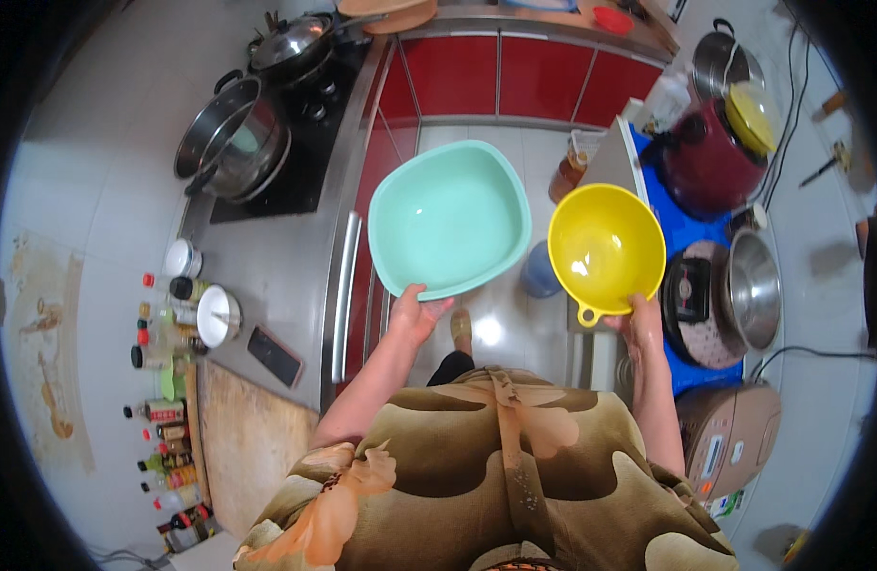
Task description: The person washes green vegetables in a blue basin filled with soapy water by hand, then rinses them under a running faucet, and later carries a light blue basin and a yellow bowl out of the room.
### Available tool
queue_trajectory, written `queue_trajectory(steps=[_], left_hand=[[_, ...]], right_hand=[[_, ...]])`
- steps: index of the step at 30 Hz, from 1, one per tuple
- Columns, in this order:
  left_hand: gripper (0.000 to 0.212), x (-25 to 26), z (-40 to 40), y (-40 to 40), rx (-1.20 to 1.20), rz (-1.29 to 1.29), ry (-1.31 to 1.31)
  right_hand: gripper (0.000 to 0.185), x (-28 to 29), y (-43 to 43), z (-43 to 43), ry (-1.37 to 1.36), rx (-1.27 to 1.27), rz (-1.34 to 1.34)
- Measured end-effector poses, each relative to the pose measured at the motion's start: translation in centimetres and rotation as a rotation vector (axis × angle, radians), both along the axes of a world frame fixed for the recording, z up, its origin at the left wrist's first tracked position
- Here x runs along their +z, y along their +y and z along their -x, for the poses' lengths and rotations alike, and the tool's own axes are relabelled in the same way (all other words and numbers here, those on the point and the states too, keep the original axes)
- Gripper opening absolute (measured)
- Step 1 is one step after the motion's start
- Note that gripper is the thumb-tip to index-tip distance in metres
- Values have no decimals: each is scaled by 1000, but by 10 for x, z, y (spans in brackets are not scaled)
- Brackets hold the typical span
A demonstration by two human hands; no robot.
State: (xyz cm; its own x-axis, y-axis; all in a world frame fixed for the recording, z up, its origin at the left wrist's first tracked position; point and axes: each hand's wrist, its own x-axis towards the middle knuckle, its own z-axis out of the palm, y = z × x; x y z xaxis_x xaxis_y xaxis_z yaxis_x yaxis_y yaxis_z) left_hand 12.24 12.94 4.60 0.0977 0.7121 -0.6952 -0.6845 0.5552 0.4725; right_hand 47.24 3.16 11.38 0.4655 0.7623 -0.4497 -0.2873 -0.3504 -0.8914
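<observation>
My left hand grips the near rim of a mint-green plastic basin, thumb on the rim and fingers beneath. The basin is held out over the tiled floor, its inside facing up with nothing visible in it. Further right, my right hand holds the near rim of a round yellow plastic bowl, close to its small ring-shaped tab. This bowl also shows a bare, shiny inside. The two vessels are apart, with a narrow gap between them.
At left are a steel pot and a lidded wok on the stove, a smartphone, bottles and a wooden board. A rice cooker, steel bowl and dark red cooker stand right. Red cabinets lie ahead.
</observation>
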Motion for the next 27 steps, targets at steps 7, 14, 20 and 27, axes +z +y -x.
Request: queue_trajectory(steps=[7, 14, 20, 27], left_hand=[[45, 22, -26, 163, -170, -130, 72], [48, 49, -69, 292, -239, -373, 181], [52, 96, -97, 397, -239, -554, 182], [47, 147, -156, 516, -110, -631, 366]], right_hand=[[39, 5, 96, -7, -14, -147, 70], [38, -8, 207, -34, 49, -209, 91], [36, -20, 329, -60, 49, -173, 34], [38, -6, 471, -101, 45, -59, 41]])
